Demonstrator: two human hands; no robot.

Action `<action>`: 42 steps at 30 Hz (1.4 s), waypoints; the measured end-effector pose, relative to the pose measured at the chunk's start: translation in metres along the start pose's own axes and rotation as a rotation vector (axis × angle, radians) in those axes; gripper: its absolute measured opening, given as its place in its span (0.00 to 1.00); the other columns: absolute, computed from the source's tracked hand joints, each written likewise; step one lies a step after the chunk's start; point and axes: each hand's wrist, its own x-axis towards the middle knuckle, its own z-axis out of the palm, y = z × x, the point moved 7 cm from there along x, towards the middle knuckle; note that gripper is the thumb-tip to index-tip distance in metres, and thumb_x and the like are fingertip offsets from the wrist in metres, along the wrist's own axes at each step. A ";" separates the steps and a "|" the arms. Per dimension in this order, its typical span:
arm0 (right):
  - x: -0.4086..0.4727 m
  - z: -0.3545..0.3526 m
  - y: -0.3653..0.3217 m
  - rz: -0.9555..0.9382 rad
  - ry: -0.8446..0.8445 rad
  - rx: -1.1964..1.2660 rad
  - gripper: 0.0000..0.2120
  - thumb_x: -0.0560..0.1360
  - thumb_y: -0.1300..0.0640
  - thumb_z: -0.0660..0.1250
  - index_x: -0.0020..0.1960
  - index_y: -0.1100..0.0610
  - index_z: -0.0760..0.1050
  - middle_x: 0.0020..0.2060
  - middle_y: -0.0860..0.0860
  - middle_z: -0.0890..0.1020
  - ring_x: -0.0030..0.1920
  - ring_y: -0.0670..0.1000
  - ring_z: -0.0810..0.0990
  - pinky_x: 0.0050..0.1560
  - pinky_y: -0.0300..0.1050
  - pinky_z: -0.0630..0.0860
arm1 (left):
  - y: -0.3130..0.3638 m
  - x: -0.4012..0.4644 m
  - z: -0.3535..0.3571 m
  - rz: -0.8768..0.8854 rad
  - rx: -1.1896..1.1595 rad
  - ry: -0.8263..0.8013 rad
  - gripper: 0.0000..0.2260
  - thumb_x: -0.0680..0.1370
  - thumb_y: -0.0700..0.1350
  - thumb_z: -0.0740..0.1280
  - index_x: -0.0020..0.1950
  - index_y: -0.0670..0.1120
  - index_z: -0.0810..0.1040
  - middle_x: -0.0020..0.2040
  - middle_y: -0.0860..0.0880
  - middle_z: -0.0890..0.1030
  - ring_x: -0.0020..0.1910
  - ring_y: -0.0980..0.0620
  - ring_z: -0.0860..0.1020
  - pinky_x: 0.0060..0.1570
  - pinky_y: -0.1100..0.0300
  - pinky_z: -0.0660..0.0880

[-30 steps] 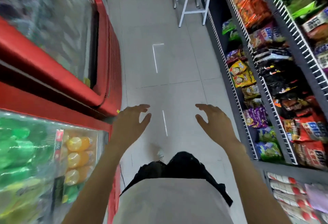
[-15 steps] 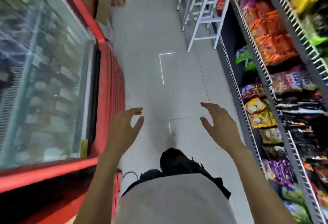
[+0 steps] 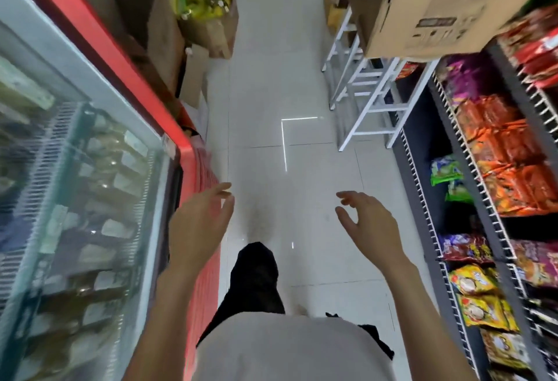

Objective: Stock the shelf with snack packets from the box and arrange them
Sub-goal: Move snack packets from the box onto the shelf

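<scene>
Large brown cardboard box (image 3: 434, 3) sits atop white metal stool (image 3: 371, 103), at far end of grey wire-fronted shelf (image 3: 471, 187) on aisle's right; box top out of view, contents not visible. Colourful foil snack packets (image 3: 507, 151) fill shelf tiers. Versus half a second ago: box now in view, stool nearer. Left hand (image 3: 196, 223) and right hand (image 3: 371, 223) both held out, fingers loosely apart, holding nothing. Red glass-topped chest freezer (image 3: 126, 79) lines left side; white tiled floor (image 3: 277, 73) between.
</scene>
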 end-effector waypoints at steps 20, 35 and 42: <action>0.410 -0.047 -0.047 0.150 0.104 0.080 0.15 0.78 0.52 0.62 0.64 0.49 0.73 0.56 0.45 0.78 0.57 0.48 0.75 0.48 0.43 0.71 | 0.018 0.469 0.054 0.188 0.056 -0.233 0.14 0.79 0.53 0.62 0.63 0.54 0.75 0.52 0.59 0.80 0.49 0.54 0.76 0.50 0.53 0.75; 0.669 -0.186 -0.029 0.130 0.212 0.048 0.11 0.77 0.50 0.63 0.59 0.45 0.76 0.43 0.37 0.78 0.33 0.35 0.72 0.35 0.37 0.67 | 0.180 0.755 0.117 0.493 -0.079 -0.326 0.14 0.77 0.57 0.60 0.60 0.58 0.76 0.51 0.64 0.80 0.52 0.62 0.76 0.50 0.67 0.71; 0.747 -0.259 -0.008 0.117 0.580 -0.075 0.09 0.76 0.55 0.64 0.55 0.52 0.79 0.47 0.46 0.81 0.47 0.47 0.74 0.48 0.41 0.73 | 0.297 0.871 0.176 1.001 -0.061 -0.377 0.13 0.78 0.49 0.60 0.58 0.49 0.79 0.52 0.56 0.81 0.53 0.57 0.75 0.51 0.66 0.71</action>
